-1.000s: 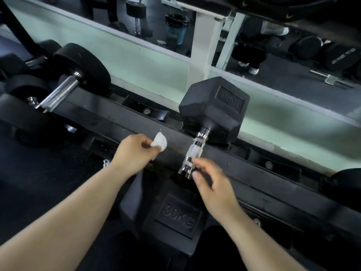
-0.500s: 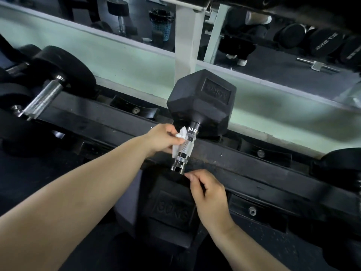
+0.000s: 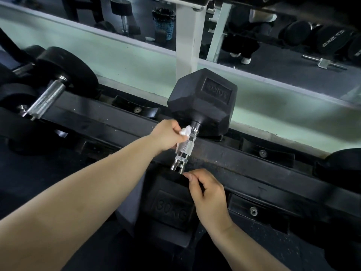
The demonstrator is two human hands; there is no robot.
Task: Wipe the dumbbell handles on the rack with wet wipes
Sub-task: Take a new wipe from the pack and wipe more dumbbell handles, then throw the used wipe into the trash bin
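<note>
Here, a crumpled white wet wipe is pinched in the curled fingers of the left hand and is pressed to the left side of the shiny handle, up near its far end. The right hand is set lower down, fingers bent, with its thumb tip just beside the near end of the handle, at the top edge of the near head, which is marked 30KG. It cannot be told if anything is gripped by that hand or only touched. The handle is joined to a big black far head, and the whole thing is laid across the black rack. Further left on the rack, a round-ended dumbbell is seen, well apart from both hands. The step in hand is judged to be the wiping of this one handle, with the wet wipe at its top part only. Next, the wet wipe should be wrapped round the handle and slid down to the near end, with the near head kept steady, so that no side is missed.
</note>
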